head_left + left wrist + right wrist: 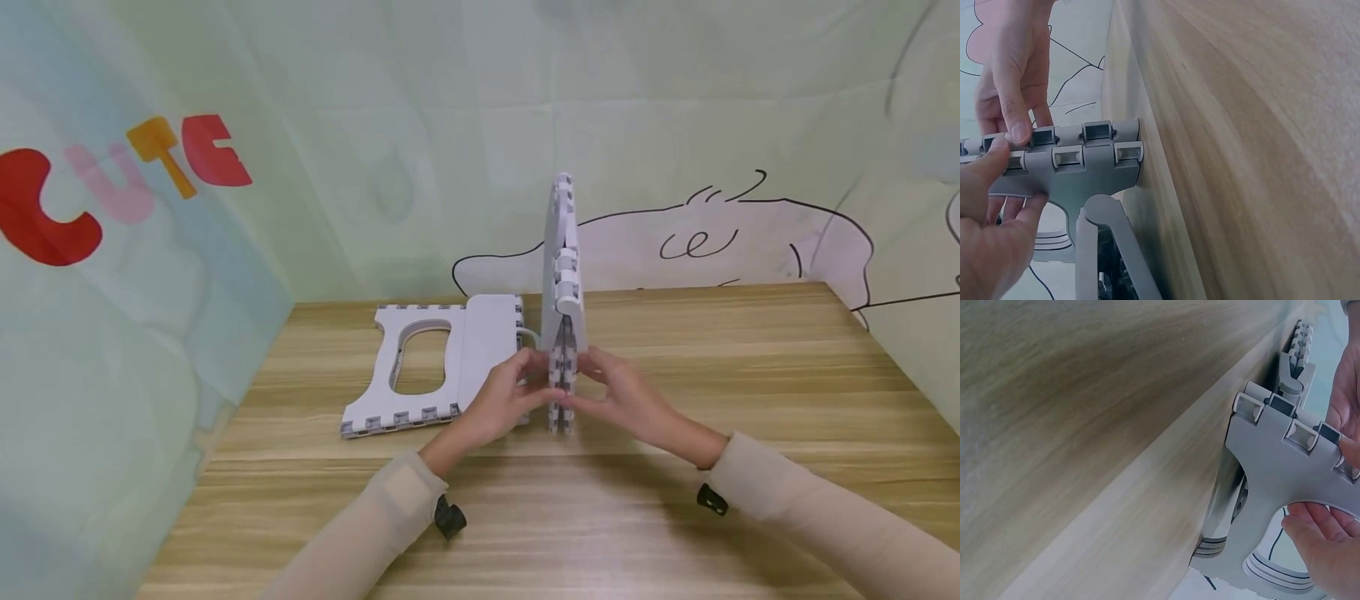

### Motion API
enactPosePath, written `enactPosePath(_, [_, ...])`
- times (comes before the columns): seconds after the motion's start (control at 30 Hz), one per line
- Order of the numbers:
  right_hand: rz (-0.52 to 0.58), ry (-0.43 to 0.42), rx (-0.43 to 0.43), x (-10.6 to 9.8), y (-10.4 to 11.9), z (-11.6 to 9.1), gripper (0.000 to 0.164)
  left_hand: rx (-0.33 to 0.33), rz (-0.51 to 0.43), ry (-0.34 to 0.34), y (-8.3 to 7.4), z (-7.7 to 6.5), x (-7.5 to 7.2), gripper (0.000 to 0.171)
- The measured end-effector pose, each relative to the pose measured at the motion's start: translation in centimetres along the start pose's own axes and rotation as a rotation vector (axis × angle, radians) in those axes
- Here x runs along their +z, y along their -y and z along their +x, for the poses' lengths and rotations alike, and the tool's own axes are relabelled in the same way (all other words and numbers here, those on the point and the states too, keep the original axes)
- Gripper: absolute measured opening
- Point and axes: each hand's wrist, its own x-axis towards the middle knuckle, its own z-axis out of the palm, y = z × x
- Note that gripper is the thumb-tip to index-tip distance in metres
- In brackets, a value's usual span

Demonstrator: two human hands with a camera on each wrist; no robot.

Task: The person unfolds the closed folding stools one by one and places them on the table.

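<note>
A white and grey folding step stool [562, 275], folded flat, stands upright on its leg ends with its hinged edge facing me. My left hand [504, 398] grips it from the left, thumb on the hinged edge. From the right side my right hand [628, 398] holds the same leg section, its thumb close to the other thumb. In the right wrist view, fingers [1325, 519] of the right hand reach into the opening of the leg panel [1260, 444]. The left wrist view shows both thumbs along the hinge knuckles [1066, 156].
A second folded step stool [487, 350] lies flat on the wooden table [300, 500], just left of the standing one. Behind the table hangs a printed cloth [420, 167] with cartoon drawings and coloured letters; it continues along the left side.
</note>
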Motion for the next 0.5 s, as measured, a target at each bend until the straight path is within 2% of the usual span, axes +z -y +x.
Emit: enactPosePath(0.5, [-0.018, 0.014, 0.056, -1.2, -0.4, -0.7, 0.061, 0.026, 0.028, 0.005, 0.2, 0.1, 0.0, 0.041])
